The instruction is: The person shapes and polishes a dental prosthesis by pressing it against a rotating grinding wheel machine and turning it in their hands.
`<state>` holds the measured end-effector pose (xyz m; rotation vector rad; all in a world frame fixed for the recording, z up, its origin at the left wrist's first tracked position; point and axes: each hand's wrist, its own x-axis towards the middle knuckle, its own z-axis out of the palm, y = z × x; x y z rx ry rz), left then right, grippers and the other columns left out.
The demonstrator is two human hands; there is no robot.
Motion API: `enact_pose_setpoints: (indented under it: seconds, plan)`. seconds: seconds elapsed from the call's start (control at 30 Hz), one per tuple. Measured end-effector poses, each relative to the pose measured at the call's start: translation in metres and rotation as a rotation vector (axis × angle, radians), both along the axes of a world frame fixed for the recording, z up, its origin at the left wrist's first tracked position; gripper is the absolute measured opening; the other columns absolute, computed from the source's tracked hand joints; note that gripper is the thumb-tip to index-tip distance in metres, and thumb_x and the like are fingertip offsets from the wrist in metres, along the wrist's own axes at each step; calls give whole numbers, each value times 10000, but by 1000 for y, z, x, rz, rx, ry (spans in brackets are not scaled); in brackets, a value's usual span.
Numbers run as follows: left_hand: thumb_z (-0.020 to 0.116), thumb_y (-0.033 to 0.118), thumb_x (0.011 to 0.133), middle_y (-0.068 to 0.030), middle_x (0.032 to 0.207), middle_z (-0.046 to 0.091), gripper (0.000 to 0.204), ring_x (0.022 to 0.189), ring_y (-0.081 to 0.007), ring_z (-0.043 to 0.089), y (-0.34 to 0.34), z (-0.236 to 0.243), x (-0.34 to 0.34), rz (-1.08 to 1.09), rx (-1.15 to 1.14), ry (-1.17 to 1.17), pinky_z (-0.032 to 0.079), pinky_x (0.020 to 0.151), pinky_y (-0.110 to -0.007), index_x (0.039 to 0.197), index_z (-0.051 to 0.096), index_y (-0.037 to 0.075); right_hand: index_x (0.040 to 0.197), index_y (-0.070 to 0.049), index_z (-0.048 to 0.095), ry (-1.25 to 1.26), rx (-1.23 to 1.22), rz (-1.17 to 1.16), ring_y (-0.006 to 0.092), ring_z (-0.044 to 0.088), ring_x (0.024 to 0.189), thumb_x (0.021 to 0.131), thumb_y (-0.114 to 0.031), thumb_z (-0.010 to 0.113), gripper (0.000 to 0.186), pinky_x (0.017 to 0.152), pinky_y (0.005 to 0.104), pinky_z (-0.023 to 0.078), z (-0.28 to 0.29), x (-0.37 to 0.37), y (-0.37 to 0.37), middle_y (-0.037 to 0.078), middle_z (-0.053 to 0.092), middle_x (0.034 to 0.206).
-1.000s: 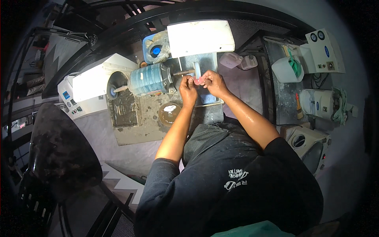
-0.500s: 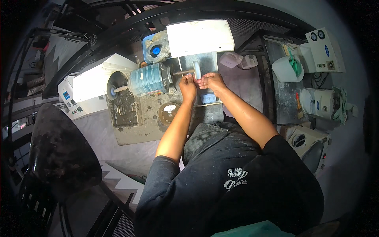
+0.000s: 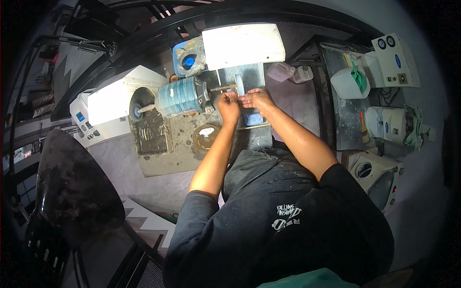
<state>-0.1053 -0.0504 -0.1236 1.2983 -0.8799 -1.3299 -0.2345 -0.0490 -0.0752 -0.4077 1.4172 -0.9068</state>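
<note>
A blue-ribbed polishing lathe (image 3: 178, 98) stands across the workbench, its shaft reaching right to a pale buffing wheel (image 3: 240, 84). Just below that wheel, my left hand (image 3: 229, 106) is closed, thumb and fingertips pinched together. Coming in from the right, my right hand (image 3: 260, 100) meets it with bent, closed fingers. Between the fingertips is something small that I cannot make out; the fingers cover most of it. A small blue block (image 3: 253, 119) lies in the metal tray (image 3: 254, 130) under my right wrist.
White lamp-lit hoods (image 3: 243, 45) stand behind the wheel and at left. A round brown dish (image 3: 205, 138) sits by my left forearm. A blue basin (image 3: 180, 67) is behind the lathe, plastic jugs (image 3: 281, 72) to the right. A black chair (image 3: 77, 182) stands at lower left.
Both hands stay at the wheel's lower edge, with only a slight shift of the fingers. Nothing else has visibly moved.
</note>
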Motion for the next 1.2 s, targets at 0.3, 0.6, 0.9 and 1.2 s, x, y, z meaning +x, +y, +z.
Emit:
enact_pose_setpoints:
  seconds: [0.3,0.6,0.9,1.2]
  plan:
    - [588,51,955,-56,757,636,120,655,-96,572,9,4,4,5,-115,-264,473,603,-258,865,584,-29,1044,53,569,-38,8,106,241,705,817,931,-82,635,188,714,365,593,-1,-3,2,163,702,933]
    - [610,22,871,-154,688,642,108,621,-225,635,-8,-2,-2,61,-74,-439,487,603,-364,807,583,-60,1051,12,495,-137,109,-67,279,705,842,934,-12,570,141,740,407,598,-20,1,-8,187,684,975]
    - [557,71,948,-210,734,601,116,697,-391,615,21,30,1,-30,-224,-601,474,642,-447,899,523,-28,988,10,620,-320,0,142,221,699,836,972,-101,571,122,739,347,590,-38,-7,4,128,699,943]
    - [588,53,944,-149,735,635,113,646,-221,621,9,30,-17,33,-137,-700,491,624,-354,886,536,-28,1080,27,590,-391,98,112,263,695,914,956,-80,587,164,831,388,576,-56,-19,-9,165,692,1024]
